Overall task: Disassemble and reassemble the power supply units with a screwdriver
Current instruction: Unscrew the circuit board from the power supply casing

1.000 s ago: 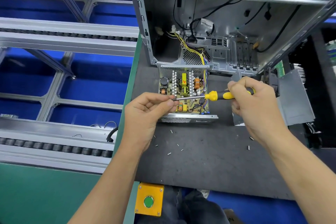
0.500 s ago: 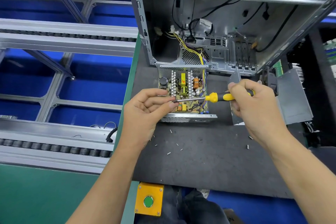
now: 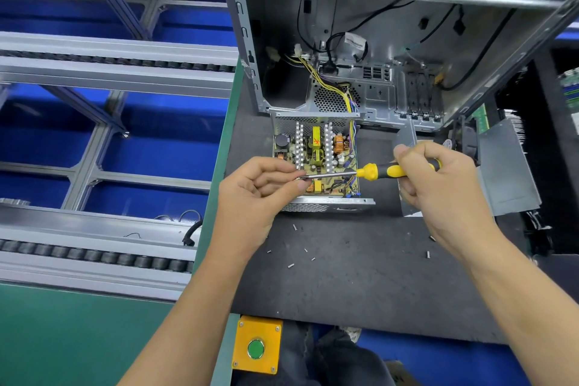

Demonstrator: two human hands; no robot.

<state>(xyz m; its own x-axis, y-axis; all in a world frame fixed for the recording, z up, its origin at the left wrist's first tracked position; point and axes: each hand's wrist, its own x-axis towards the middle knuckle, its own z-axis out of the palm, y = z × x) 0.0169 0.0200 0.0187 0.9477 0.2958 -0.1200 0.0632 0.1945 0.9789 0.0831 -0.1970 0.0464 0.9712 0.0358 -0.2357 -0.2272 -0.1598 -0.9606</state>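
Your right hand (image 3: 438,185) wraps its curled fingers around the yellow-and-black handle of the screwdriver (image 3: 380,171), holding the tool level above the open power supply unit (image 3: 316,163). Your left hand (image 3: 257,188) meets the other end, thumb and forefinger pinched around the tip of the steel shaft, the remaining fingers loosely curled behind; whether a screw sits between those fingertips cannot be told.

The power supply unit rests on the dark work mat (image 3: 360,276), its lid off, showing a yellow transformer, two rows of pale heat-sink fins, copper coils and a black capacitor at its left corner. A bundle of yellow and mixed wires runs from its far right corner up into the open computer case (image 3: 391,41), which stands just behind it. A grey metal cover (image 3: 504,172) lies on the mat's right side, partly behind your right hand.

Small loose screws (image 3: 294,227) are scattered on the mat, near your wrists. A yellow box with a green button (image 3: 256,348) sits at the mat's near edge, and roller conveyor rails (image 3: 94,257) run along the left.
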